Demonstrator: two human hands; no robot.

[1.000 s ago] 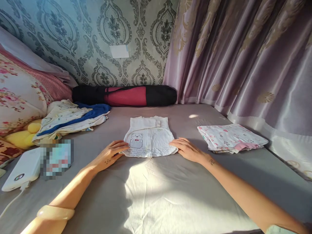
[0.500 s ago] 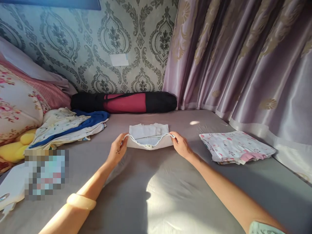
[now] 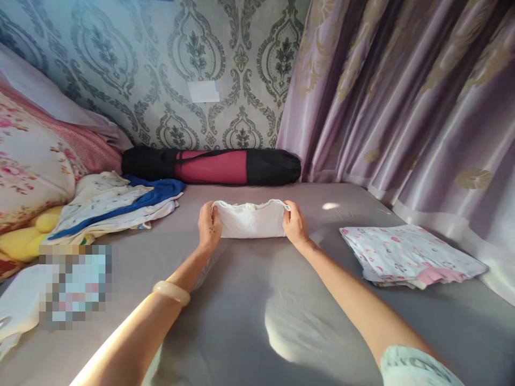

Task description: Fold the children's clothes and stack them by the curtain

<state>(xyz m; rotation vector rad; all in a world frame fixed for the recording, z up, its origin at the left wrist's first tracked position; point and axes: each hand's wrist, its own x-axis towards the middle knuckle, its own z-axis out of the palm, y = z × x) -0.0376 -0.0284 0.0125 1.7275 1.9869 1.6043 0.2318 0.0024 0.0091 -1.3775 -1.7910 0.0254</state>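
Note:
A small white garment (image 3: 252, 222), folded into a narrow band, lies on the grey bed sheet (image 3: 225, 311) in front of me. My left hand (image 3: 210, 225) pinches its left upper corner, and my right hand (image 3: 295, 222) grips the right upper corner. The top edge sags slightly between them, with a small pale tag-like patch at its middle. Its lower fold rests on or just over the sheet; I cannot tell which. What kind of garment it is stays unclear. A pale bangle (image 3: 171, 293) circles my left wrist.
On the right lies a stack of folded patterned clothes (image 3: 410, 254). Unfolded clothes (image 3: 120, 206) are heaped at the left, beside a yellow plush item (image 3: 20, 238) and floral pillow (image 3: 34, 161). A black and red rolled bag (image 3: 211, 166) lies along the wall; curtains (image 3: 382, 107) hang right.
Both hands have brought the garment's near edge up and away from me, folding it over the part that showed behind. The view has shifted slightly.

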